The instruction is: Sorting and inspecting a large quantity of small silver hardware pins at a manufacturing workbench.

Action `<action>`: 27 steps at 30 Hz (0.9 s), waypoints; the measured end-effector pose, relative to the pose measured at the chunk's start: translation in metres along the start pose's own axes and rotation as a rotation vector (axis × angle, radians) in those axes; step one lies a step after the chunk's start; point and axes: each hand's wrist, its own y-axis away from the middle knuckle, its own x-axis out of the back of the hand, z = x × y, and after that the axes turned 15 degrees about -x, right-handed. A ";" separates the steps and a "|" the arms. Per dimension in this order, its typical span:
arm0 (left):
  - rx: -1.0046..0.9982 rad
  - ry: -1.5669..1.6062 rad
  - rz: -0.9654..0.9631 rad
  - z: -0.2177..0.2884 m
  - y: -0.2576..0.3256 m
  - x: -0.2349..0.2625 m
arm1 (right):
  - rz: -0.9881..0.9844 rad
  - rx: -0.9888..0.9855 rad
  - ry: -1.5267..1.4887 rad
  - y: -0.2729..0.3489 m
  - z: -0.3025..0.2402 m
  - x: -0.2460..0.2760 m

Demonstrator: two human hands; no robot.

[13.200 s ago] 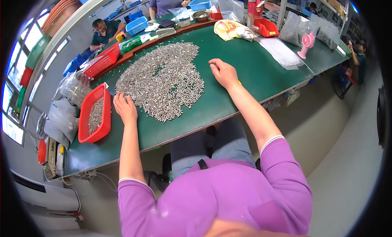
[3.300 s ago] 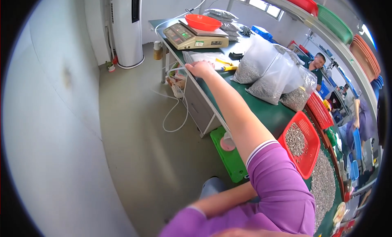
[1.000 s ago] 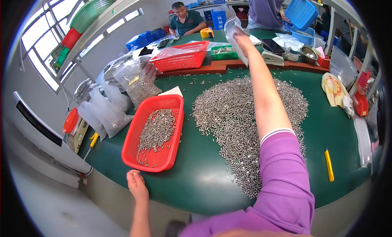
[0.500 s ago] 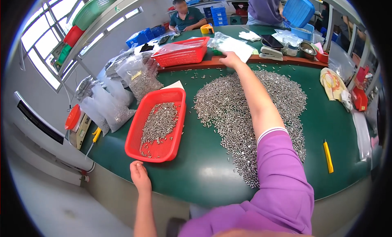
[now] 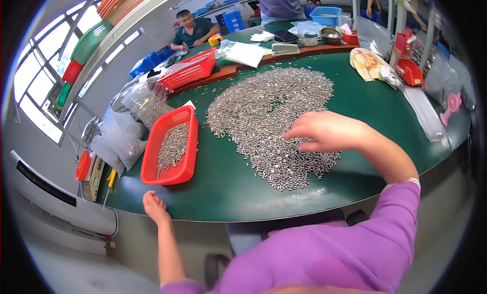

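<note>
My right hand (image 5: 329,133) is over the right side of a wide heap of small silvery metal pins (image 5: 269,99). Its fingers are stretched out and apart, with nothing seen between them. By the table's front edge, just below a red plastic basket (image 5: 190,159), is my left hand (image 5: 155,208). The left fingers are curled together, and no object shows in them. A smaller pile of the same pins (image 5: 173,146) lies inside the basket.
Clear plastic bags of pins (image 5: 119,139) stand left of the basket, near a scale (image 5: 93,177) and a yellow-handled tool (image 5: 111,178). Behind the heap are another red basket (image 5: 190,69), a white sheet (image 5: 245,54) and a metal bowl (image 5: 331,35). Two people are across the table.
My right hand has come back from the white sheet at the far side to over the heap. The view has shifted to the right. The yellow cutter no longer shows.
</note>
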 end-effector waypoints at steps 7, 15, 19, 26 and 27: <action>0.295 0.499 -0.484 0.092 0.060 -0.154 | 0.232 -0.308 -0.166 0.058 0.054 -0.041; 0.804 0.806 -0.998 0.091 0.106 -0.265 | 0.333 -0.287 -0.147 0.007 0.060 -0.092; 0.899 0.924 -1.051 0.073 0.118 -0.272 | 0.362 -0.272 -0.211 0.006 0.059 -0.098; 0.968 0.901 -1.048 0.059 0.120 -0.262 | 0.440 -0.292 -0.156 0.000 0.058 -0.100; 0.970 0.904 -1.060 0.059 0.121 -0.262 | 0.443 -0.283 -0.149 0.000 0.058 -0.098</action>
